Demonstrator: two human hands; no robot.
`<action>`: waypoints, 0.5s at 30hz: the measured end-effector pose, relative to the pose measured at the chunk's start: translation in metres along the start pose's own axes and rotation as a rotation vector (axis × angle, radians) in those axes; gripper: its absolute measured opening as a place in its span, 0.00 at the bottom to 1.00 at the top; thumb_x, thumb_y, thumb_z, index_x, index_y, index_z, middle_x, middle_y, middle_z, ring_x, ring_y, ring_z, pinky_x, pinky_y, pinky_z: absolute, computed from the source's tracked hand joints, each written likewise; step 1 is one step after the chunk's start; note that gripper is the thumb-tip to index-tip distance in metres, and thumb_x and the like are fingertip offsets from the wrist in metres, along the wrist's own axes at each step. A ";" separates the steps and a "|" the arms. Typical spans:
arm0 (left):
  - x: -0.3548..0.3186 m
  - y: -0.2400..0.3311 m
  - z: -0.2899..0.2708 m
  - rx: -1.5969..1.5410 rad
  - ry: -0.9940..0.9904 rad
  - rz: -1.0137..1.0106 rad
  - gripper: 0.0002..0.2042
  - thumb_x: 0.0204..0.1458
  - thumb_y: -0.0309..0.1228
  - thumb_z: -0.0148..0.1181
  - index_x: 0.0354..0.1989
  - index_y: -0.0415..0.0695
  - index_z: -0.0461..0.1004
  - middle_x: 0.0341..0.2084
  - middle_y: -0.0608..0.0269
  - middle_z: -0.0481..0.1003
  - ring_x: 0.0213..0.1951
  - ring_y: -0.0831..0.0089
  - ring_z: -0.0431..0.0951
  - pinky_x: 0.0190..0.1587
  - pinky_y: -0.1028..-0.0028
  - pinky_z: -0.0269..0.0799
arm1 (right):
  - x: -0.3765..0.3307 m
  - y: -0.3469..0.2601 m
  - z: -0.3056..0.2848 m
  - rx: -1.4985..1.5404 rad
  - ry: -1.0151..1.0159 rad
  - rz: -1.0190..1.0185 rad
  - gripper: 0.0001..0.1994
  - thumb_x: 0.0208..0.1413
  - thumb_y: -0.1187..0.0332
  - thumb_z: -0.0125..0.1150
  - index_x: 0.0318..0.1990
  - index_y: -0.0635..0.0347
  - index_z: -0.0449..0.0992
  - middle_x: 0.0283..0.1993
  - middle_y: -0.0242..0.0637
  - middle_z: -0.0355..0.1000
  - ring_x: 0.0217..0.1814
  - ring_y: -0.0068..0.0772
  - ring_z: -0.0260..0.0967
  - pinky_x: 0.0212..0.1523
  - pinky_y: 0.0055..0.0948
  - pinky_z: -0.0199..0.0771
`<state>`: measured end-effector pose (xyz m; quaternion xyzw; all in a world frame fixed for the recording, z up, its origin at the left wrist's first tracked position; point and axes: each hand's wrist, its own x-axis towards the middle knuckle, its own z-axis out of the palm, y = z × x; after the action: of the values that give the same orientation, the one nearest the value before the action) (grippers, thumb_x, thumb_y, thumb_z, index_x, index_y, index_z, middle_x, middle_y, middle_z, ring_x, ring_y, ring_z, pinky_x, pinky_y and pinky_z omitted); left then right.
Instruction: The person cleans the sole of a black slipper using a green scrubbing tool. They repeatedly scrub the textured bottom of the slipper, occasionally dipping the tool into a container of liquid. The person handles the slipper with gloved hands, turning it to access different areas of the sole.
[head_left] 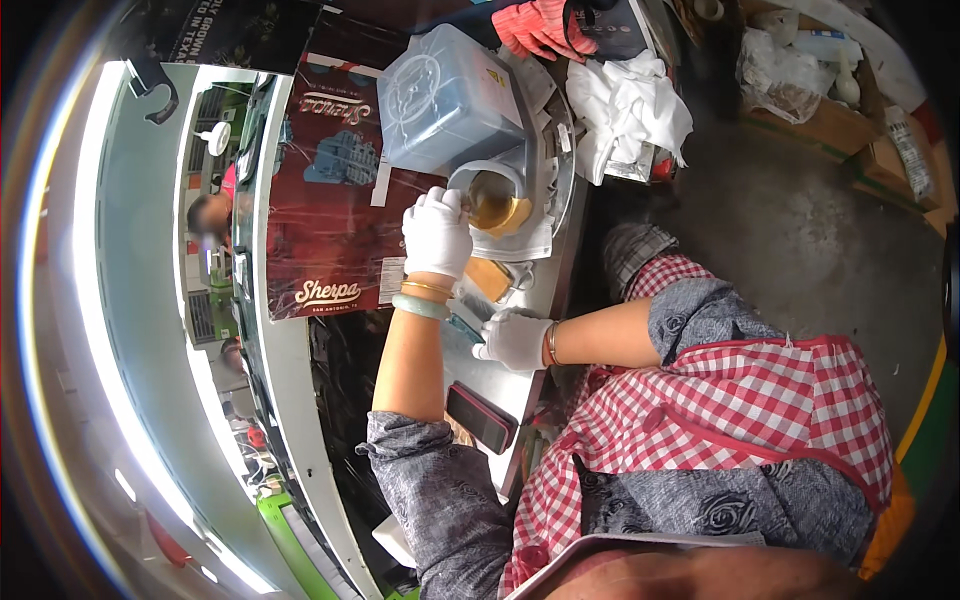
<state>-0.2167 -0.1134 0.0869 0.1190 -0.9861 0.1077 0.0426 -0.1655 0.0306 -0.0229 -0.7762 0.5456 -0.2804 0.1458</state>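
Two white knit work gloves, worn; both hands at a worktable (pixel 525 393).

Left hand (pixel 437 235): fingers curled at the near-left edge of one pale, round-mouthed tub (pixel 513 176). Fingertips partly hidden; whether they grasp the rim or only touch it cannot be told. Tub stands on the worktable, amber contents (pixel 496 211) inside; liquid or solid, not clear.

Right hand (pixel 515 340): low over the tabletop, fingers loosely bent, beside a teal flat item (pixel 463 327). Hold on it, if any, cannot be told.

Step in hand, by judgement: left hand engaged at the tub, right hand at the teal item. Next move seems to call for a sure grip on the tub's wall and a level carriage, should the contents be loose.

Adjoining: one tan block (pixel 489 279), between the hands; one dark smartphone with red edge (pixel 480 418), nearer the body; one blue-grey translucent bin (pixel 450 100), just beyond the tub; one maroon printed panel (pixel 330 225), to the left.

Farther: one coral-red glove (pixel 540 28); one heap of white cloth or film (pixel 630 110).
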 end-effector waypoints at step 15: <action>-0.012 -0.008 0.028 -0.964 0.129 -0.637 0.07 0.55 0.30 0.54 0.34 0.38 0.72 0.27 0.63 0.74 0.30 0.79 0.69 0.36 0.76 0.67 | 0.002 0.006 0.010 -0.020 0.020 -0.001 0.11 0.50 0.69 0.47 0.41 0.55 0.70 0.33 0.43 0.71 0.38 0.44 0.71 0.36 0.40 0.71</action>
<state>-0.2051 -0.1243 0.0596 0.3702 -0.8348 -0.3644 0.1825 -0.1637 0.0255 -0.0340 -0.7752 0.5493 -0.2827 0.1322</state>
